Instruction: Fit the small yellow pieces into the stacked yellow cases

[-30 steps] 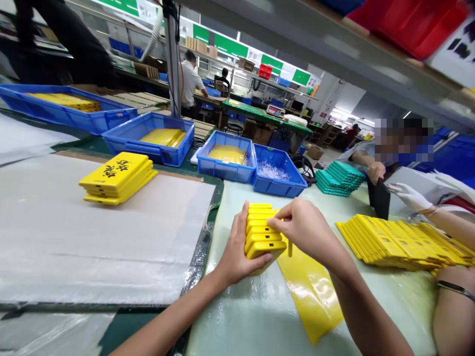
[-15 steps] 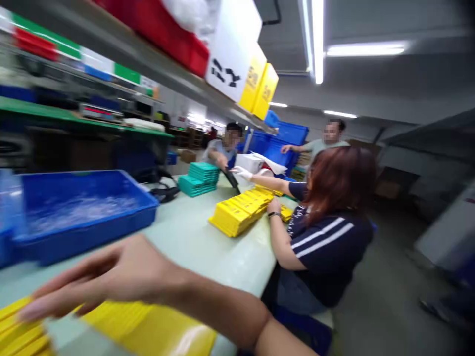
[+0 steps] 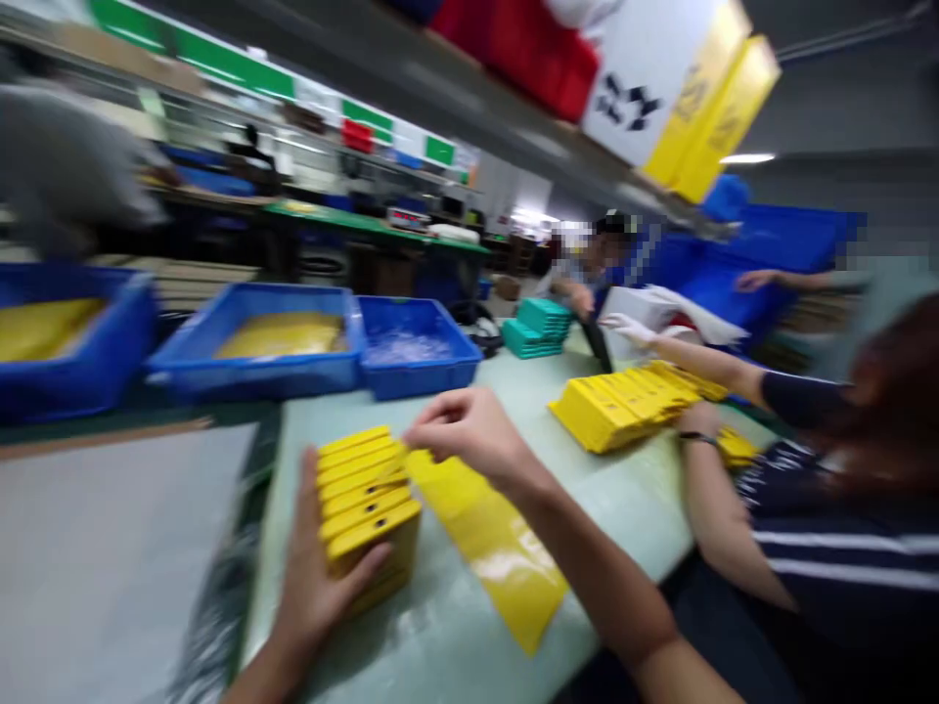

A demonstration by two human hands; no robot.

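My left hand is wrapped round the near side of a block of slim yellow boxes, its thumb across the front and fingers along the left. Several boxes stand pressed together on the table, dark round spots on some of their narrow tops. At the block's upper right corner my right hand is closed in a pinch; whatever its fingertips hold is hidden and blurred. Under my right forearm lie flat, glossy yellow pieces, overlapping in a fan.
Blue bins line the far left, one with clear small pieces. A co-worker sits at right by stacked yellow packs. Teal packs stand farther back on the table. A loaded shelf hangs overhead.
My view has swung left and down. My left hand and the whole yellow block have come into sight. My right hand, previously stretched over the boxes, now pinches at their corner.
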